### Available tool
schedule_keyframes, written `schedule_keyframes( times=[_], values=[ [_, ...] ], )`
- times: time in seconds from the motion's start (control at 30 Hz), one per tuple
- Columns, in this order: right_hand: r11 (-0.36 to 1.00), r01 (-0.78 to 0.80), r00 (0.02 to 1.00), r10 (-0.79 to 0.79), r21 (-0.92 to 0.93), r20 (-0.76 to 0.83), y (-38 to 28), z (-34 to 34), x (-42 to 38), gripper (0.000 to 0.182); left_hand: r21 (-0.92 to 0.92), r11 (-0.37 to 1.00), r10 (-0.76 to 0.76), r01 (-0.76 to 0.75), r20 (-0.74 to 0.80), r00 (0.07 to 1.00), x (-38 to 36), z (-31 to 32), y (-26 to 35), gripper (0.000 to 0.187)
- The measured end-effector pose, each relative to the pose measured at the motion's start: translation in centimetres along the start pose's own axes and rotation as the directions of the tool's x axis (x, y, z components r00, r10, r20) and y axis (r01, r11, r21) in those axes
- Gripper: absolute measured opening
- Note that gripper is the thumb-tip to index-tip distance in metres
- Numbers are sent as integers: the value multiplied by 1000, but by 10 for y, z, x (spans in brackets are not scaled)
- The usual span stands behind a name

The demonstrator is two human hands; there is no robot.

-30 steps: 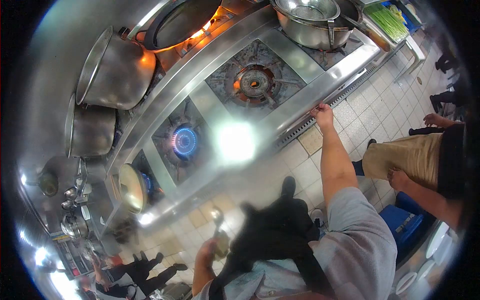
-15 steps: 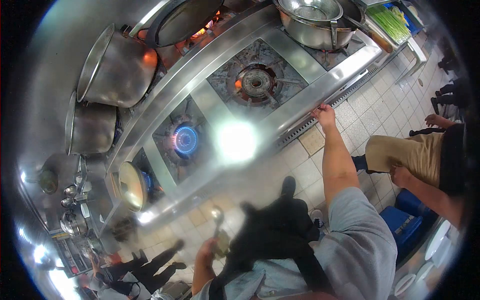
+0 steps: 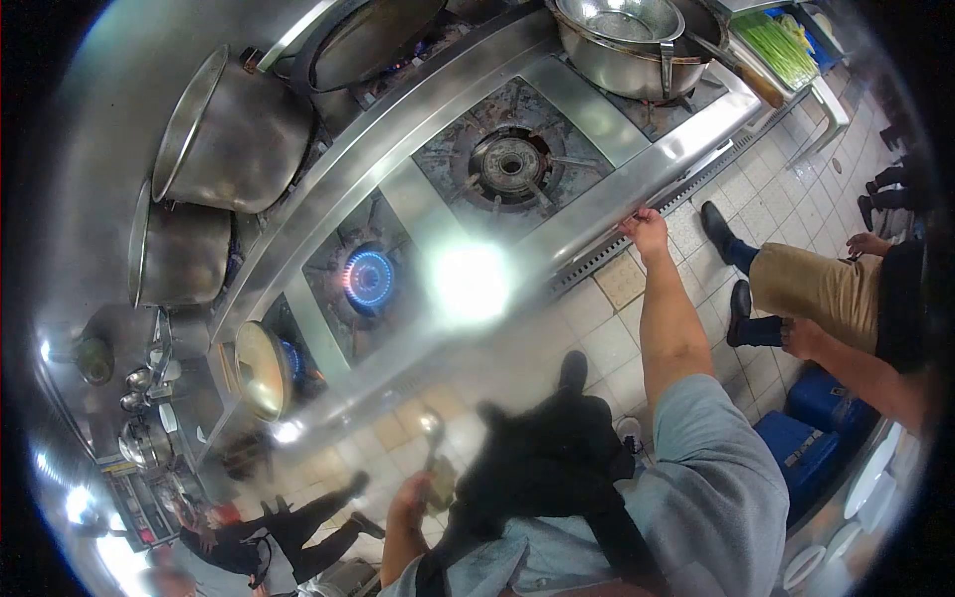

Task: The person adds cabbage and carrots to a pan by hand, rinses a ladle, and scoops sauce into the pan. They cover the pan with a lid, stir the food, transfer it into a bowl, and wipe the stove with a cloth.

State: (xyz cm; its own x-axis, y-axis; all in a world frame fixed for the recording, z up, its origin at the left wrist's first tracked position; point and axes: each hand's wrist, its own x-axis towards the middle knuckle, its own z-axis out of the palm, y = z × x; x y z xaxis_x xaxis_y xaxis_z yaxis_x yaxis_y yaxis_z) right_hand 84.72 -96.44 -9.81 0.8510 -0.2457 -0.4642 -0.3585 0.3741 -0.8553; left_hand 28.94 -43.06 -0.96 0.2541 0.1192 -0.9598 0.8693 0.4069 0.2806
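Observation:
My left hand (image 3: 410,497) is low in front of my dark apron, closed around the handle of a metal ladle (image 3: 430,428), whose round head points toward the stove. A yellowish-green cloth (image 3: 441,486) is bunched at the same hand. My right hand (image 3: 647,231) reaches out to the front edge of the steel stove (image 3: 597,224). Its fingers are pinched together there, and what lies between them is hidden. Nearest to it on the stove top is an unlit burner (image 3: 510,164); farther left, a burner (image 3: 369,282) shows a ring of blue flame.
A pan (image 3: 262,370) sits over a blue flame at left. Large stockpots (image 3: 239,139) and a black pan (image 3: 368,45) line the back. A metal pot (image 3: 622,70) holds a strainer. One co-worker (image 3: 821,284) stands at right, another (image 3: 298,532) at lower left. Blue containers (image 3: 796,448) are at right.
The orange flames under the black pan have shrunk, and the orange glow at the unlit burner is gone. The co-worker at right has shifted their legs. My hands stay in place.

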Motion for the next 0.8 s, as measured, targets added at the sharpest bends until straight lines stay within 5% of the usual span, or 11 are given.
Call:
schedule_keyframes(
  times=[0.07,0.1,0.17,0.27,0.47,0.57,0.7,0.8],
  values=[
    [974,194,980,-187,-120,72,19,-9,16,30,-8,999,-32,33,26,999,8,-8,-6,38],
    [974,194,980,-186,-121,72,24,-9,19,30,-33,998,-44,45,28,999,5,-6,-5,39],
    [841,272,947,-321,-468,-28,34,-10,25,34,-58,997,-56,57,31,998,-1,-1,-2,39],
    [734,293,911,-409,-612,-54,31,-3,15,33,45,999,17,-14,-59,998,-21,21,8,39],
    [756,281,922,-384,-591,-53,39,-9,27,40,-95,993,-63,63,2,998,-26,36,17,28],
    [710,267,915,-398,-652,-59,44,-12,33,45,-19,995,-101,100,-68,993,-23,32,15,31],
    [659,254,884,-455,-707,-107,34,-3,-19,55,198,979,65,-57,-32,997,-37,35,25,36],
    [831,46,997,-68,-554,-20,80,-27,-34,57,280,956,100,-85,-39,994,-23,19,24,37]
  ],
)
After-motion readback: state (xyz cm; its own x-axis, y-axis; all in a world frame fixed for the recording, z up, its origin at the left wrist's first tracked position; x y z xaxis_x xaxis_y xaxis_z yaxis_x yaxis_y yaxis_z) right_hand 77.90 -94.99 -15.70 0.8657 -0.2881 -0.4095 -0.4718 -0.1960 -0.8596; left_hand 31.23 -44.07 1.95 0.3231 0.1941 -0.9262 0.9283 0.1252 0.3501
